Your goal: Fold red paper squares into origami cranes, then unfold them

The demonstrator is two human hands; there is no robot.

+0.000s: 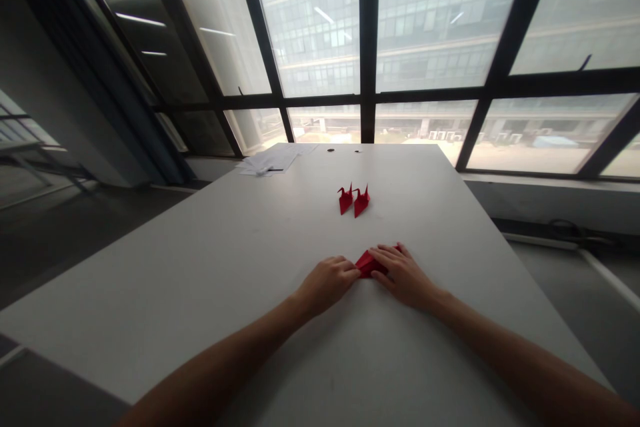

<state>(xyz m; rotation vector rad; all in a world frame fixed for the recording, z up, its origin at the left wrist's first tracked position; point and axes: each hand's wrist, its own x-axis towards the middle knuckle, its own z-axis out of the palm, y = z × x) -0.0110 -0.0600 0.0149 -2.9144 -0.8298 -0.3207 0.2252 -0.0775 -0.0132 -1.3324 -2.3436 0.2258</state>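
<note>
A folded piece of red origami paper lies on the white table in front of me, partly covered by my fingers. My left hand is closed, its fingertips pinching the paper's left corner. Across the right part of the paper rests my right hand, fingers stretched out over the top and thumb apart at the near edge. A bit of red shows past its fingertips; the rest is hidden under the palm. Farther back, two red paper cranes stand side by side, a left crane and a right crane.
The white table reaches toward tall, dark-framed windows. Loose white paper sheets with a dark pen-like object lie at its far left. Two small dark spots show near the far edge. A dark curtain hangs at the left.
</note>
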